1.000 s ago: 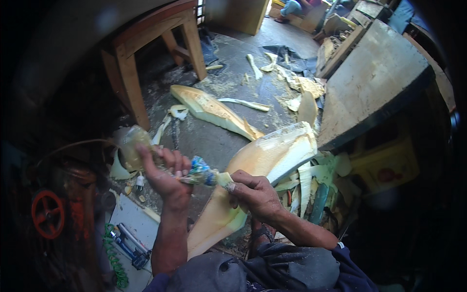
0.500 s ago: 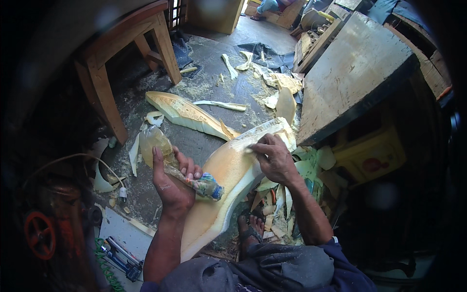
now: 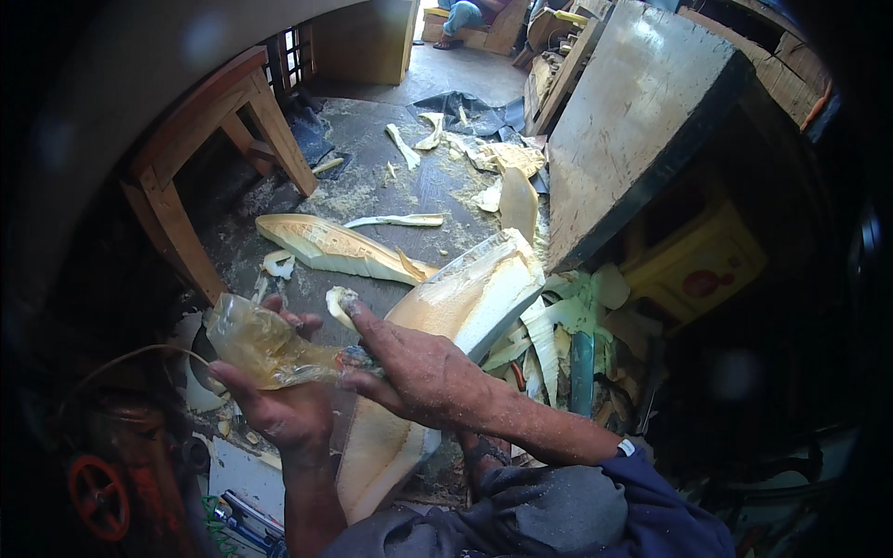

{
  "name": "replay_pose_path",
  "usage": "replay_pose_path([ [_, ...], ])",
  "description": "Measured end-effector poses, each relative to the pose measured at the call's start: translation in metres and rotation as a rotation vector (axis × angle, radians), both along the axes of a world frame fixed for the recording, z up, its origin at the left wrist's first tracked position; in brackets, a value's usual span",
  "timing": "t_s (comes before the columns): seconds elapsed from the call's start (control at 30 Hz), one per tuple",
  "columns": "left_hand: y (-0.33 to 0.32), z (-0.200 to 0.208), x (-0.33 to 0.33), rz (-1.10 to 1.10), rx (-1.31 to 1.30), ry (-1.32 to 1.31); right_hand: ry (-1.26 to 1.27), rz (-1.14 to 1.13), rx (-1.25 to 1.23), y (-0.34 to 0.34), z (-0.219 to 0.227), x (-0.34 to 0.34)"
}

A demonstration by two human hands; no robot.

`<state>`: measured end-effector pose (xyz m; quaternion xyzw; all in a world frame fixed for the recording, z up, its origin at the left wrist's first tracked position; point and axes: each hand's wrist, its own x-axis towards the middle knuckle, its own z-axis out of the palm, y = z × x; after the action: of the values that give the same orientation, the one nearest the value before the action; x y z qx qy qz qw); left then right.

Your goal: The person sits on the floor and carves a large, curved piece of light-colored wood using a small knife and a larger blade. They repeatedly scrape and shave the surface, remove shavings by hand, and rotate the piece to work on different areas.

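Note:
My left hand (image 3: 293, 409) holds a clear, yellow-stained plastic container (image 3: 265, 349) that looks like a bottle, lying tilted across the palm. Its narrow end points right, toward my right hand (image 3: 433, 372). That hand reaches across, with a small whitish pad (image 3: 341, 305), perhaps foam, pinched at the fingertips. Its lower fingers are at the container's narrow end, which they partly cover. Below both hands, a long curved foam block (image 3: 446, 302), tan on top and white at the side, slants from my lap toward the far right. My hands and forearm hide its middle.
Another carved foam piece (image 3: 335, 246) lies beyond, among scraps and dust on the dark floor. At left stand a wooden stool (image 3: 200, 139) and a red handwheel (image 3: 98, 499). A large slab (image 3: 642, 121) and yellow crate (image 3: 698, 270) are at right. Someone sits far back.
My right hand has left the foam block's upper surface and moved left to the container. My left hand has lowered and shifted left, tipping the container flatter. The view has shifted slightly.

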<state>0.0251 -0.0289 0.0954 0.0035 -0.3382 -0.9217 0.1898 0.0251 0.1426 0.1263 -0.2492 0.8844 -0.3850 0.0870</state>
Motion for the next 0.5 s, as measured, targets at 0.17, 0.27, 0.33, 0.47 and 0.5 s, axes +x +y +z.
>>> replay_pose_path([
  [0.17,0.008,0.007,0.005,-0.255,0.074,0.074,0.086,0.090,0.046,0.009,0.010,0.004],
  [0.27,0.012,0.015,0.012,-0.284,-0.060,0.078,-0.042,0.120,0.176,0.011,0.011,0.007],
  [0.33,0.010,0.019,0.014,-0.359,-0.102,0.187,0.043,0.122,0.117,0.009,0.009,0.009],
  [0.47,0.008,0.020,0.017,-0.409,-0.069,0.159,0.172,0.074,-0.100,-0.004,0.000,0.014],
  [0.5,0.008,0.019,0.018,-0.460,-0.035,0.171,0.161,0.064,-0.085,-0.008,-0.002,0.015],
])
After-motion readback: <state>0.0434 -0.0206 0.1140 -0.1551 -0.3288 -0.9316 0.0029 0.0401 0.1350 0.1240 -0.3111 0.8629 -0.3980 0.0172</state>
